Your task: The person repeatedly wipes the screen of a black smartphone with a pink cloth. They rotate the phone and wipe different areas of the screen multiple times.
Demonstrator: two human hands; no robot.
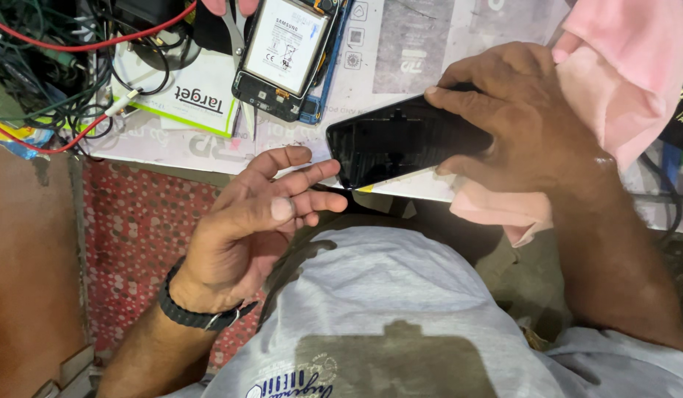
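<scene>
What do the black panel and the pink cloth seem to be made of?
Black panel, held by the right hand: probably glass, glossy and flat, with a soft sheen on its surface. Pink cloth: soft woven or knit fabric, matte, with folds and draped edges. The left hand is open beside the panel.

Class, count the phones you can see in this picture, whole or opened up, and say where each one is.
2. A black phone is held by the right hand at the table edge. An opened phone, its battery showing, lies at the top. Others may be hidden.
</scene>
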